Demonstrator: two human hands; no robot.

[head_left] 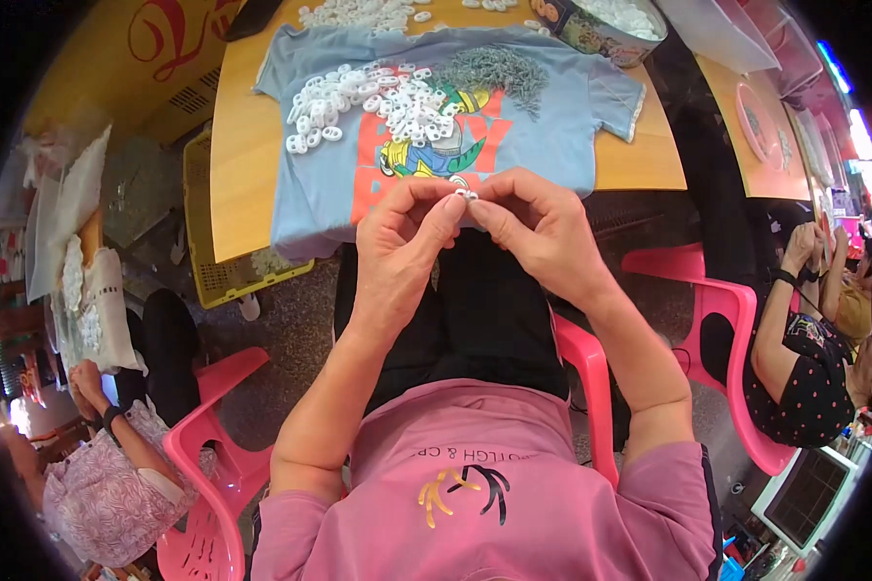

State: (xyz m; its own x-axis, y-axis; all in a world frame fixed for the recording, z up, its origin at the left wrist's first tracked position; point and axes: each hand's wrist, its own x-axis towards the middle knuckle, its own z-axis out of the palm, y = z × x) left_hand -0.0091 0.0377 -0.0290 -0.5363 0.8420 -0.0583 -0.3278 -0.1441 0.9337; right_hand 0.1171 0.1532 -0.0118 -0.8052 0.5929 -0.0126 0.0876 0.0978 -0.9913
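My left hand (pixel 402 232) and my right hand (pixel 538 228) meet over my lap, and together their fingertips pinch a small white plastic ring piece (pixel 465 195). Just beyond them a light blue printed T-shirt (pixel 552 136) lies spread on a wooden table (pixel 247 145). On the shirt sit a heap of white ring pieces (pixel 373 97) and a pile of small grey metal springs (pixel 494 70).
More white pieces (pixel 358 14) lie at the table's far edge beside a patterned tin (pixel 601 27) filled with them. A yellow crate (pixel 213 271) stands under the table. Other people sit on pink plastic chairs at left (pixel 116 465) and right (pixel 804 339).
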